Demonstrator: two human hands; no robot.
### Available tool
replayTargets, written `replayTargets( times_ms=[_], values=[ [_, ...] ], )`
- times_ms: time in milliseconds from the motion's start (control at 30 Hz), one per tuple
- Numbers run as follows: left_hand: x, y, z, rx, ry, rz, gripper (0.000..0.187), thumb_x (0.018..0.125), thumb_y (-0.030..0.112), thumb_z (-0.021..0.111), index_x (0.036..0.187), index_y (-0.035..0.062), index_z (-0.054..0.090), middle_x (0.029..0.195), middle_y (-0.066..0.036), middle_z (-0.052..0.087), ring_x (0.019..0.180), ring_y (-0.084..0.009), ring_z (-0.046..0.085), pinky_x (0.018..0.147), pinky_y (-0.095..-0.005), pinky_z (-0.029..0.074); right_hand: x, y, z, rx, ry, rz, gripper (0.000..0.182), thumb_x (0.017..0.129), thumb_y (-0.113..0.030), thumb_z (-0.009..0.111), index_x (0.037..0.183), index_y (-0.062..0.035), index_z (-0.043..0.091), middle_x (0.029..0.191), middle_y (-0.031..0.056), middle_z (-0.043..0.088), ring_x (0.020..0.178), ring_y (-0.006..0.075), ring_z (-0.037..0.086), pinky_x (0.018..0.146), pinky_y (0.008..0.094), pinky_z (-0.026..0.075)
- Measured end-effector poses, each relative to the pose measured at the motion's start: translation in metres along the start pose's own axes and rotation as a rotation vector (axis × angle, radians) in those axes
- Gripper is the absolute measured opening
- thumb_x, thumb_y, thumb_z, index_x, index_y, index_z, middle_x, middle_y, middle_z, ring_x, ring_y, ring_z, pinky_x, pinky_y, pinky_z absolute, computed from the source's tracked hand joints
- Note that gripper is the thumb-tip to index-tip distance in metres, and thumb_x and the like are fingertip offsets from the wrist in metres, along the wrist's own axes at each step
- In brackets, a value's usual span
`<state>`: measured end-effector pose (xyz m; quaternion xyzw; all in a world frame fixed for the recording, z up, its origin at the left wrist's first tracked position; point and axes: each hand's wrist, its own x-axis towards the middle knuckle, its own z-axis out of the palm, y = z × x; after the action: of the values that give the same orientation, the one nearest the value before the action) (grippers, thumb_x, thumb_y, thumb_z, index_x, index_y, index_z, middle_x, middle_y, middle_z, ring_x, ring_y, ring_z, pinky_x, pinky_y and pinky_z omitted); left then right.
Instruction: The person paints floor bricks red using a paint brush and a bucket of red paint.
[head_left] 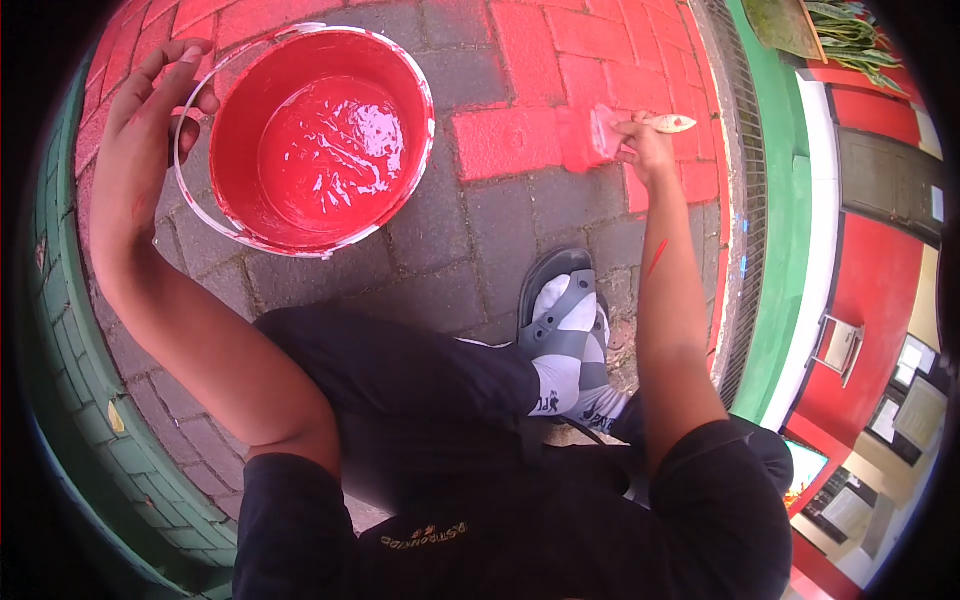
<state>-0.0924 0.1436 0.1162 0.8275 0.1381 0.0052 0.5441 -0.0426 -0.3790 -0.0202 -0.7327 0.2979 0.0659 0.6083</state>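
Observation:
A white-rimmed bucket (428, 110) holds glossy red paint (330, 150) at the upper left. My left hand (150, 115) is at its left side, with some fingers curled around the thin white handle (195, 205) and others extended. My right hand (645, 145) grips a paintbrush (672, 124); its pale wooden handle end points right. The brush's red-coated bristle end lies to the left, against a freshly red paving brick (508, 142). Wet paint covers the brick around the bristles. A red streak marks my right forearm.
Unpainted grey pavers (420, 235) lie below the bucket and around my sandalled feet (565, 320). Red-painted pavers (600, 40) spread across the top. A drain grate (745, 200) runs along the right, beside a green strip (785, 250). A green brick border (100, 430) curves along the left.

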Motion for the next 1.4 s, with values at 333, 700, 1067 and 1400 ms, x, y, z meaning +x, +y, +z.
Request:
replayTargets(
  times_ms=[333,700,1067,1400],
  values=[
    [0.0,0.006,0.006,0.042,-0.016,-0.034,0.032,0.095,0.033,0.057,0.118,0.0112,0.062,0.076,0.004,0.059,0.06,-0.003,0.041,0.056,-0.0186,0.03,-0.051,0.004,0.07,-1.011,-0.056,-0.806,0.021,0.082,-0.004,0.064,0.064,-0.0011,0.055,0.082,0.0072,0.073,0.073,0.0123,0.065,0.069,0.0251,0.051],
    [0.002,0.004,0.004,0.017,0.006,-0.009,0.033,0.096,0.034,0.055,0.117,0.0099,0.062,0.076,0.004,0.06,0.059,-0.0028,0.041,0.055,-0.0187,0.03,-0.043,0.017,0.052,-0.654,-0.294,-0.681,0.021,0.079,0.008,0.061,0.064,-0.0018,0.05,0.09,0.0126,0.073,0.097,0.0155,0.07,0.073,0.0259,0.053],
    [0.004,-0.003,0.002,0.009,0.006,-0.007,0.033,0.095,0.033,0.057,0.118,0.0098,0.063,0.075,0.003,0.061,0.059,-0.0028,0.042,0.056,-0.0187,0.031,-0.071,-0.018,0.077,-0.747,-0.138,-0.536,0.029,0.074,0.0,0.07,0.068,-0.0121,0.044,0.067,-0.002,0.054,0.059,0.0081,0.052,0.049,0.0257,0.041],
    [0.004,-0.004,-0.001,0.02,0.027,-0.011,0.036,0.097,0.032,0.053,0.125,0.0109,0.06,0.079,0.003,0.058,0.063,-0.0037,0.04,0.057,-0.019,0.028,-0.062,0.012,0.068,-0.009,-0.064,-0.022,0.029,0.073,0.0,0.068,0.075,-0.0164,0.045,0.068,-0.002,0.054,0.057,0.0107,0.055,0.045,0.0289,0.049]
  ],
)
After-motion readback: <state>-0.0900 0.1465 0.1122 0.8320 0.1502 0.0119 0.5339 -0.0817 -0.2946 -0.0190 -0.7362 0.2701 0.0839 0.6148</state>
